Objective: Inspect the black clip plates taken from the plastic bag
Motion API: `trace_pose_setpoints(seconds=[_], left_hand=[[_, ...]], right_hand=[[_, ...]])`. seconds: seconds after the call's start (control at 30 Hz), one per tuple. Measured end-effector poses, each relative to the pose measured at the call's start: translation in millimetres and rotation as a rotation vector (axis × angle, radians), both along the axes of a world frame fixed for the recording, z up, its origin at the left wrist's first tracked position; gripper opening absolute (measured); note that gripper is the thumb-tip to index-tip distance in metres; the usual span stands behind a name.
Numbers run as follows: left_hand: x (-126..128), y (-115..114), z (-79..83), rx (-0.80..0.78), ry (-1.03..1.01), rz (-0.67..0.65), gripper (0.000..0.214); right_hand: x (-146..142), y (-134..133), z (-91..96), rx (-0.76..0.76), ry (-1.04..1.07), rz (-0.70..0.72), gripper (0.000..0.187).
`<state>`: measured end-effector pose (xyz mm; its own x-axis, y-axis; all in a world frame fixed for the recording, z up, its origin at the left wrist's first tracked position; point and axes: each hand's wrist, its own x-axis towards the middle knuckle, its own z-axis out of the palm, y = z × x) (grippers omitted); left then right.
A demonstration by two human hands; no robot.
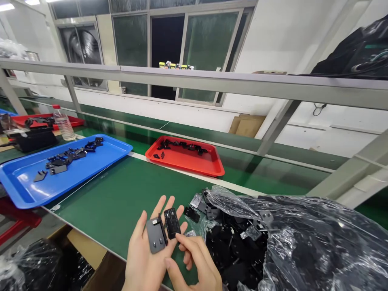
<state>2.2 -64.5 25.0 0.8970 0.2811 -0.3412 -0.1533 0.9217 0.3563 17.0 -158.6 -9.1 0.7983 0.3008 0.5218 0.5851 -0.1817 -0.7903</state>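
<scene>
My left hand [148,258] is palm up with its fingers stretched out. Across its palm lies a flat black plastic plug part [156,235] with two short pins and a raised edge. Beside that, over the fingers, rests a glossy black rectangular piece [171,223]. My right hand [197,262] comes in from the lower right, its index fingertip at the glossy piece's lower corner and its thumb apart from the index finger. Close by on the right, a clear plastic bag [303,238] lies open over a heap of black plastic parts [233,246].
A blue tray [112,149] with several black parts stands at the left. Farther back is a red tray [188,161], also with black parts. A water bottle [64,123] stands behind the blue tray. A shelf beam [194,83] crosses above the green bench [121,194].
</scene>
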Motion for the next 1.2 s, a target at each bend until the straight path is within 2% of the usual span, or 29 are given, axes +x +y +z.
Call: trace_pose_setpoints(seconds=[0.23,0.43,0.5,0.57,0.63,0.7,0.77,0.83,0.9,0.97,1.03,1.2], left_hand=[[-15.5,-16.8,9.6,-0.012,-0.018,0.014,0.048],[-22.4,-21.8,14.8,-0.149,-0.019,-0.02,0.05],[-23.2,-21.9,14.7,-0.199,0.02,-0.064,0.046],[-21.9,-22.5,13.2,-0.207,0.099,-0.083,0.041],[-19.3,-23.9,10.0,-0.134,0.186,-0.036,0.034],[-17.2,-25.0,4.2,0.04,0.217,0.031,0.029],[-16.8,-24.6,-4.0,0.242,0.221,0.06,0.033],[-17.7,-21.9,-13.0,0.43,0.221,0.07,0.043],[-19.1,-18.1,-19.7,0.581,0.232,0.057,0.056],[-20.4,-14.9,-21.6,0.698,0.243,0.014,0.064],[-21.9,-13.7,-18.9,0.773,0.26,0.008,0.064],[-25.3,-14.7,-11.7,0.834,0.305,0.045,0.055]], right_hand=[[-8.4,-5.4,14.1,-0.015,-0.127,-0.057,0.01],[-9.5,-9.4,31.2,0.019,-0.288,-0.222,0.023],[-8.8,-10.5,32.5,0.019,-0.33,-0.277,0.025],[-7.4,-11.9,30.8,0.036,-0.35,-0.273,0.026],[-6.1,-13.3,28.0,0.073,-0.351,-0.221,0.028],[-6.1,-14.1,26.7,0.126,-0.315,-0.183,0.027],[-7.7,-14.7,28.1,0.218,-0.18,-0.165,0.022],[-9.1,-16.2,31.2,0.332,0.124,-0.197,0.004],[-8.2,-19.6,33.9,0.376,0.498,-0.183,0.022],[-4.4,-24.6,34.8,0.35,0.78,-0.071,0.038],[0.3,-28.9,34.0,0.339,0.888,0.056,0.043],[3.9,-28.6,34.2,0.375,0.956,0.103,0.054]])
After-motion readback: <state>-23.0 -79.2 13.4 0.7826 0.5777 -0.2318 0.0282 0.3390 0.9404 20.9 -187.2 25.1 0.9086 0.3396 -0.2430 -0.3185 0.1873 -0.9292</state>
